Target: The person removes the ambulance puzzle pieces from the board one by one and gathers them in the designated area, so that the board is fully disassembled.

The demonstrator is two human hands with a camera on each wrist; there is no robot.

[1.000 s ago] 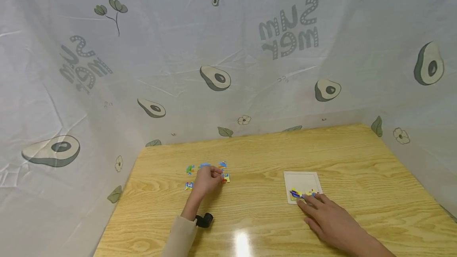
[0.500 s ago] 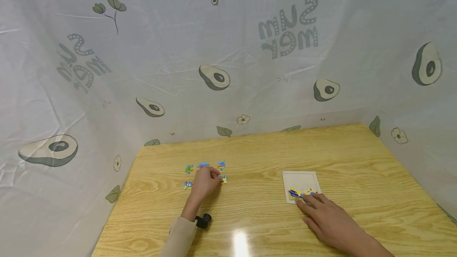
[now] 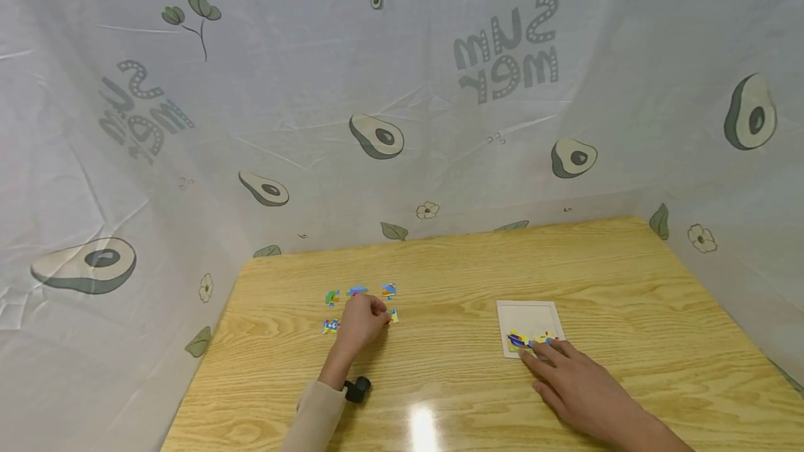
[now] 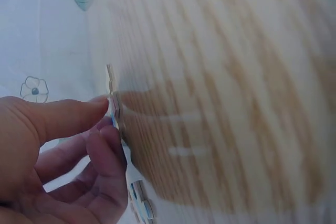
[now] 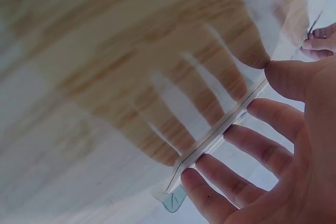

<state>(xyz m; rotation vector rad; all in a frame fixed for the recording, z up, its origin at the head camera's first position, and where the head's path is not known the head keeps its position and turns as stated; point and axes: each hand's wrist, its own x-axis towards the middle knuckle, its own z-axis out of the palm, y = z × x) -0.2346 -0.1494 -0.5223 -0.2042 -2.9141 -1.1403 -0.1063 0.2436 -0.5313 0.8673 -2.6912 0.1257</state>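
My left hand [image 3: 359,321] is at the group of jigsaw puzzle pieces on the left of the table. Its thumb and curled fingers pinch a puzzle piece [image 3: 393,315] low over the wood, mostly hidden behind the fingertips; in the left wrist view that piece [image 4: 115,104] shows edge-on. On the right lies a shallow white puzzle tray [image 3: 529,316], with joined yellow and blue pieces [image 3: 518,340] along its near side. My right hand [image 3: 574,382] rests with spread, nearly straight fingers on the tray's near edge, covering part of those pieces.
Around the left hand lie a green piece [image 3: 331,297], a blue piece [image 3: 358,290], an orange-and-blue piece [image 3: 389,289] and a multicoloured piece [image 3: 330,326]. A patterned white curtain [image 3: 408,180] rises behind the wooden table [image 3: 440,361]. A black wrist camera [image 3: 358,390] is on the left wrist.
The left fingertips have closed over the pinched piece, so less of it shows. The head view has shifted slightly. The right hand stays at the tray.
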